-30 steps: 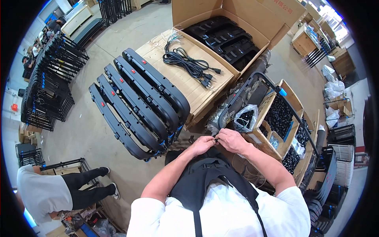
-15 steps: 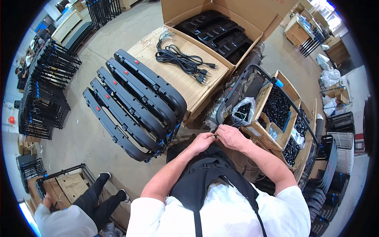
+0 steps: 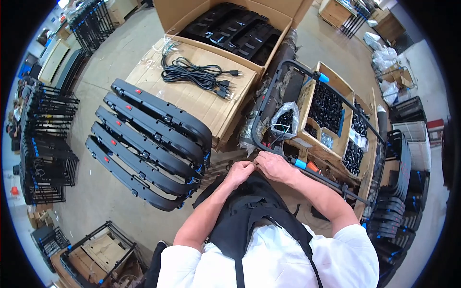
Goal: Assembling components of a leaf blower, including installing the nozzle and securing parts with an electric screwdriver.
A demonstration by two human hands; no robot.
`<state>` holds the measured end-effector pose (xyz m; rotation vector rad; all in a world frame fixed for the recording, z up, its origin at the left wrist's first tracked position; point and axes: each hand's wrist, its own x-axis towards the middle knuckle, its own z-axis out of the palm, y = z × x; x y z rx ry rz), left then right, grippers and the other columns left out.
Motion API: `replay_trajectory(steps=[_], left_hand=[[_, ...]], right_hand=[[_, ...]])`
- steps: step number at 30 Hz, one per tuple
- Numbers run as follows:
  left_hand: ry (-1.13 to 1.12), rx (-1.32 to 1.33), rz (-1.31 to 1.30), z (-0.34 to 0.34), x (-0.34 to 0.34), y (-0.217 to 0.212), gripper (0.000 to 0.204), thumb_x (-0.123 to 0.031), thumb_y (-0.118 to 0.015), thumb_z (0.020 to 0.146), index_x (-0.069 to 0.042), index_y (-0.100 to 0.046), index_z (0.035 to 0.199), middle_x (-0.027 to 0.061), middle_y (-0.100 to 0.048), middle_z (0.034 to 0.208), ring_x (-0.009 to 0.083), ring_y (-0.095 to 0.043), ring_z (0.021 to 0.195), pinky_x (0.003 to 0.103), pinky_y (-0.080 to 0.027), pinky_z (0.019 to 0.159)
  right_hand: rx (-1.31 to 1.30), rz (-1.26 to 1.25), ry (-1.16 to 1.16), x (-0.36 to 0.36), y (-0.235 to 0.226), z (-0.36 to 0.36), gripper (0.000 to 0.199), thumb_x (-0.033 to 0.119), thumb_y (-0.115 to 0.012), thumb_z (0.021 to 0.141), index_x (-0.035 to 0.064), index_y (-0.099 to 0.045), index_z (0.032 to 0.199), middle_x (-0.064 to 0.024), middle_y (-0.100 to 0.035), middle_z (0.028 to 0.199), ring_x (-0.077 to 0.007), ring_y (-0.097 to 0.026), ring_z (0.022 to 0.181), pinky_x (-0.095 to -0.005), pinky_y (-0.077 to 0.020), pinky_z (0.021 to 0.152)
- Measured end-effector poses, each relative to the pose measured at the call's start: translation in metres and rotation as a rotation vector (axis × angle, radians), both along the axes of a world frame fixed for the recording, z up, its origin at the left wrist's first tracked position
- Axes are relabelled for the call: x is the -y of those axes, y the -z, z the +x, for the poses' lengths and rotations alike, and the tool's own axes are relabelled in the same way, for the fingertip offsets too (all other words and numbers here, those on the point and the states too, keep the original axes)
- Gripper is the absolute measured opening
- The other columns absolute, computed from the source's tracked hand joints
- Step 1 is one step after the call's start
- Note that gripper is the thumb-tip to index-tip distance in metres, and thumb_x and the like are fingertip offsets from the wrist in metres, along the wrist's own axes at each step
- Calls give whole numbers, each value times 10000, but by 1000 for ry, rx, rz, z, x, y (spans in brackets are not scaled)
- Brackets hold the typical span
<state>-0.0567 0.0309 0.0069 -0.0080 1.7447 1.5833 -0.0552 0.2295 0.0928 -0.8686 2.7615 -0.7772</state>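
Note:
In front of my apron, my left hand [image 3: 240, 174] and my right hand [image 3: 274, 166] meet with fingers pinched together. Whatever small thing is between the fingertips is hidden. Just beyond my right hand lies the rounded near corner of a black tubular frame [image 3: 260, 115] with blue sleeves [image 3: 300, 163]. Thin coloured wires [image 3: 272, 142] show by that corner, close to my fingers. The frame lies across a wooden box [image 3: 307, 136] whose compartments hold small black parts [image 3: 326, 103]. A clear plastic bag [image 3: 283, 126] with dark parts rests against the box's left side.
Several long black housings with red switches [image 3: 158, 126] stand in a row on the left. Behind them, black power cords [image 3: 194, 74] lie on a cardboard box [image 3: 144, 72]. An open carton [image 3: 170, 17] of black moulded parts stands beyond. Black frames [image 3: 43, 139] are stacked far left.
The view has swung, and the housings sit lower and further left. More of the tubular frame, with a second blue sleeve, shows beside my right hand. The co-worker has mostly left the lower-left view.

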Motion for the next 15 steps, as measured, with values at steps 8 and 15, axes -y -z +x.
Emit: replay_trajectory(steps=[8,15], left_hand=[[99,33,-100,-6,-2,-13,309,-259,-633,981,10,-752,1076,34,-755,888,140,-683,806,312,-546,776],[266,-65,-125,-10,4,-27,359,-295,-585,1076,8,-715,1218,81,-767,929,153,-724,884,321,-569,839]], right_hand=[[419,58,730,-7,42,52,510,294,-753,886,11,-579,1273,-234,-663,1212,-420,-673,1095,-520,-543,917],[463,401,937,-8,174,-22,669,275,-651,940,-48,-399,1469,-290,-593,1309,-382,-731,1100,-458,-626,845]])
